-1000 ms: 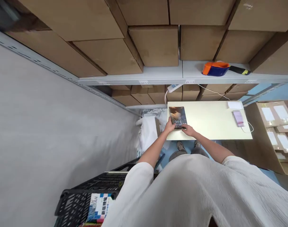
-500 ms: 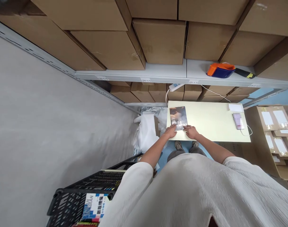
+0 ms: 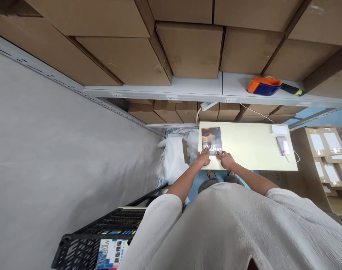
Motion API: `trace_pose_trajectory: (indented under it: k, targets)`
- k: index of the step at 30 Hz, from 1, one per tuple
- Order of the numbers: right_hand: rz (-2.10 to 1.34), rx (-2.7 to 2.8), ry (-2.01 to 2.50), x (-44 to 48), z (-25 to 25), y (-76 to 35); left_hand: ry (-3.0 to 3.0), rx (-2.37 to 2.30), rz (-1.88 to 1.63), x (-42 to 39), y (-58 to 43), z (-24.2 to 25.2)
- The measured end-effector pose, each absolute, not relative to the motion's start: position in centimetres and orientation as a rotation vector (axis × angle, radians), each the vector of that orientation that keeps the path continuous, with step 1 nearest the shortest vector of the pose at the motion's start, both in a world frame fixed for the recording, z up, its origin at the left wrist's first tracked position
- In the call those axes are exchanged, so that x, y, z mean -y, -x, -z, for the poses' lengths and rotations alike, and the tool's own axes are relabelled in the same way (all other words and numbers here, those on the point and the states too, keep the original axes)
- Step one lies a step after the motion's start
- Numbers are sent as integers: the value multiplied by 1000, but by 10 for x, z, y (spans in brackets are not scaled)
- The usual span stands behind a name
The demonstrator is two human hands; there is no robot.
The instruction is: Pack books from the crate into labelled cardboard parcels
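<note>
A dark-covered book (image 3: 212, 138) with white lettering lies flat on the left end of the pale yellow table (image 3: 249, 144). My left hand (image 3: 203, 157) rests at its lower left corner, fingers stretched out over the cover. At the lower right corner, my right hand (image 3: 226, 159) touches the book with its fingertips, the fingers extended. Neither hand is wrapped round the book.
A phone (image 3: 282, 145) with a white cable and a white slip (image 3: 279, 129) lie at the table's right. Cardboard boxes (image 3: 192, 48) fill the shelf, beside an orange-and-blue tape dispenser (image 3: 263, 86). A black crate (image 3: 83, 247) holding books stands lower left; a large carton (image 3: 306, 172) stands right.
The book has straightened slightly on the table, and more of its title shows near my right hand. Both hands stay at its lower edge. The camera view has shifted a little.
</note>
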State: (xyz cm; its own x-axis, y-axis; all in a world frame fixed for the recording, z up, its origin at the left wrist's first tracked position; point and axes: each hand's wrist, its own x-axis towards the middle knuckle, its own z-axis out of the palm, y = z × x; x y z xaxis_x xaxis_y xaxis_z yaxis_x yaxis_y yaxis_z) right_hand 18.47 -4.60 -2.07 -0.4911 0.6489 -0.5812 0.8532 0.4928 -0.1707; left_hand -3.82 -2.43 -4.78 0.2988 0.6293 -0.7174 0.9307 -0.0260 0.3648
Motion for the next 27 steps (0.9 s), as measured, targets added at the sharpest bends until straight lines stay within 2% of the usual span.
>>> trace_pose_trajectory:
  k: [13, 22, 27]
  targets:
    - [762, -2173, -1290, -12, 27, -139, -1690, -1483, 349, -33, 68, 52]
    - [761, -2163, -1274, -19, 36, -136, -1643, -1490, 199, -44, 68, 60]
    - [763, -2149, -1289, -18, 40, -134, -1668, -1488, 234, -48, 69, 56]
